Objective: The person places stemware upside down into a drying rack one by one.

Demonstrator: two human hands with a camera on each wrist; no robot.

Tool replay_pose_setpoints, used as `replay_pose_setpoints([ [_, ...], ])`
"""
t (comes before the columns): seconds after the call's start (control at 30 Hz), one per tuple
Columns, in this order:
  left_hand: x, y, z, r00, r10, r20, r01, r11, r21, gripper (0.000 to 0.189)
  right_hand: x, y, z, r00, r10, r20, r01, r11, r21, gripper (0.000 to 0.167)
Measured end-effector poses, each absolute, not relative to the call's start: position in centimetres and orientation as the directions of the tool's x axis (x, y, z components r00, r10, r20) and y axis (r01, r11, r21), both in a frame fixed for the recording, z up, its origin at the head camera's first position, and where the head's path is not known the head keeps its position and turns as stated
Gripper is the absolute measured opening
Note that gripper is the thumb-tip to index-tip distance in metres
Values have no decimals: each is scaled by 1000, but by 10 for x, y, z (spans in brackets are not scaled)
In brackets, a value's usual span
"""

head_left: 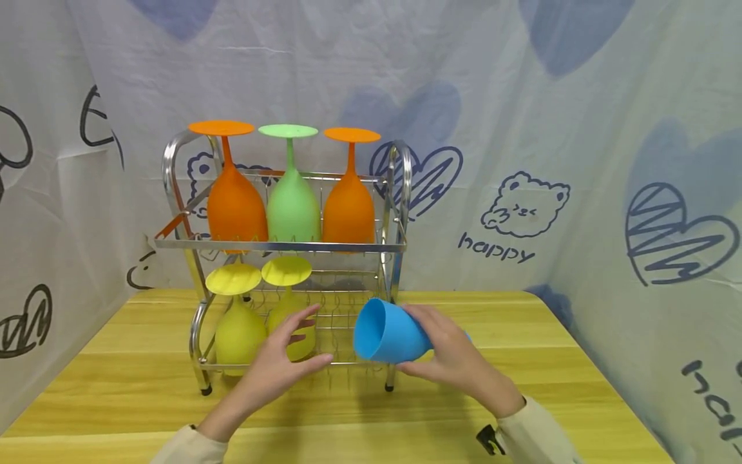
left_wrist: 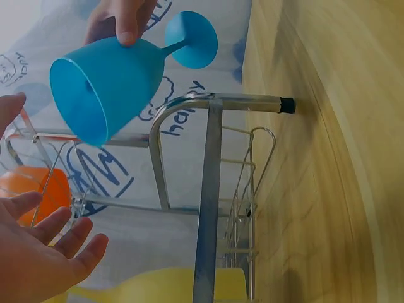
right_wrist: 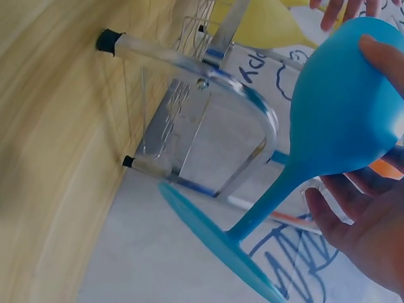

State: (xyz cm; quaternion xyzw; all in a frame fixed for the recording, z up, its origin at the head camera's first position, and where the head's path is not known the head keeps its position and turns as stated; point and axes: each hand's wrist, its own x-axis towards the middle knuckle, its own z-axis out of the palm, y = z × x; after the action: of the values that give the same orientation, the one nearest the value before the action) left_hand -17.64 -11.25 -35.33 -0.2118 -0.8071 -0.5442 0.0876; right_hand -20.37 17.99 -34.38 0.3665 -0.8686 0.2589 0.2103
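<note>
A blue wine goblet (head_left: 399,335) lies tilted sideways in my right hand (head_left: 449,351), its mouth facing left and its foot away to the right. Thumb and fingers wrap its bowl, as the right wrist view shows on the goblet (right_wrist: 341,107). My left hand (head_left: 284,354) holds nothing; its fingers are spread and relaxed, in front of the lower shelf. Just behind it stand two upside-down yellow goblets (head_left: 239,332) on that shelf of the metal rack (head_left: 278,246). The left wrist view shows the left hand (left_wrist: 50,246) apart from the blue goblet (left_wrist: 117,82).
On the upper shelf, two orange goblets (head_left: 236,203) flank a light green goblet (head_left: 293,206), all upside down. The rack stands on a wooden table (head_left: 498,386). A printed cloth (head_left: 510,96) hangs behind and at both sides. A small black clip (head_left: 490,440) hangs by the right sleeve.
</note>
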Motion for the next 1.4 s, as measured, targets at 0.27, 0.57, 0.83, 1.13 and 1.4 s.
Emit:
replay_pose_setpoints([
  [0.27,-179,-96,-353,-852,331,405,509,349,787,79,-200,169,-344,-584,-605,541,-771,622,-137,87],
  [0.57,-182,-85,-351,-788,414,455,597,332,730,81,-197,164,-344,-593,-645,482,-770,629,-107,85],
  [0.83,-186,-81,-353,-764,458,455,621,330,711,75,-195,163,-346,-605,-644,469,-767,630,-125,84],
  [1.13,-188,-78,-356,-747,481,459,631,296,717,76,-193,163,-351,-600,-630,493,-771,620,-147,85],
  [1.4,-187,-78,-358,-734,441,517,652,244,718,69,-185,162,-348,-620,-622,479,-756,637,-151,86],
])
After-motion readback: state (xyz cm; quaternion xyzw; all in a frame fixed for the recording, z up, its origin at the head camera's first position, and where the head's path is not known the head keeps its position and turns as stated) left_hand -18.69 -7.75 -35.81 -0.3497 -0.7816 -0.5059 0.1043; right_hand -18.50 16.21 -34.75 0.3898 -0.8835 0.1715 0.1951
